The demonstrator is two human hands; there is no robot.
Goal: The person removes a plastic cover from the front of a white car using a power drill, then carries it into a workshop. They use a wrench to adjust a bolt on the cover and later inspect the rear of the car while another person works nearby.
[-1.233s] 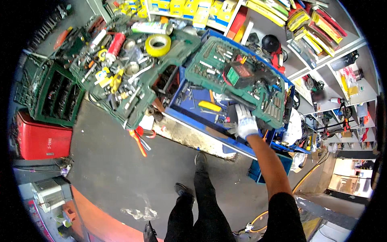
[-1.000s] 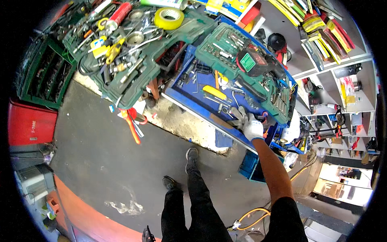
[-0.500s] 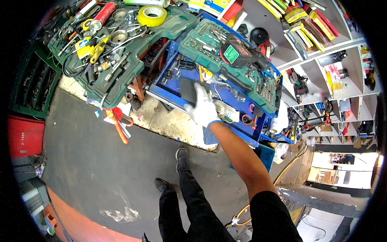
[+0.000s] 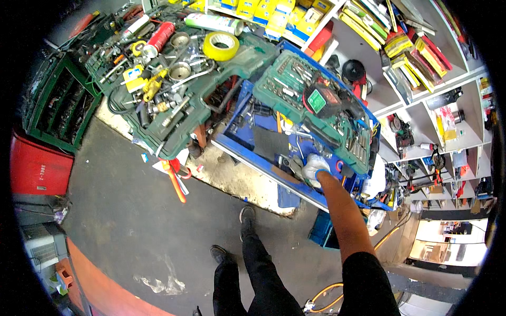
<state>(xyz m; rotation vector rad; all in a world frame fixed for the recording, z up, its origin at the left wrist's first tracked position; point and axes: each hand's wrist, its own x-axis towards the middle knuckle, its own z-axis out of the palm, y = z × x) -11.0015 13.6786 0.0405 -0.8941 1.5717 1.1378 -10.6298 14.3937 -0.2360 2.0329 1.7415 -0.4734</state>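
Observation:
My right hand (image 4: 316,167), in a white glove, reaches down into the blue drawer (image 4: 245,160) toward its right part. Its fingers point into the contents and are mostly hidden, so whether they grip anything does not show. A flat, dark rectangular sheet (image 4: 270,142) lies in the drawer to the left of the hand. Beyond the hand, a green socket-set case (image 4: 278,79) rests across the drawer with sockets in it. On the case lies a dark, red-edged power tool (image 4: 319,99) with a green label. My left hand is out of view.
At left, a green case lid (image 4: 242,60) carries many loose tools, yellow tape (image 4: 220,46) and a red spray can (image 4: 159,39). Orange-handled cutters (image 4: 174,181) hang off its front. White shelves (image 4: 421,100) with packages stand at right. A red box (image 4: 39,166) sits far left.
My right hand has left the dark sheet and moved right, deeper into the drawer. The whole view has shifted, so the bench sits lower and farther right in the picture.

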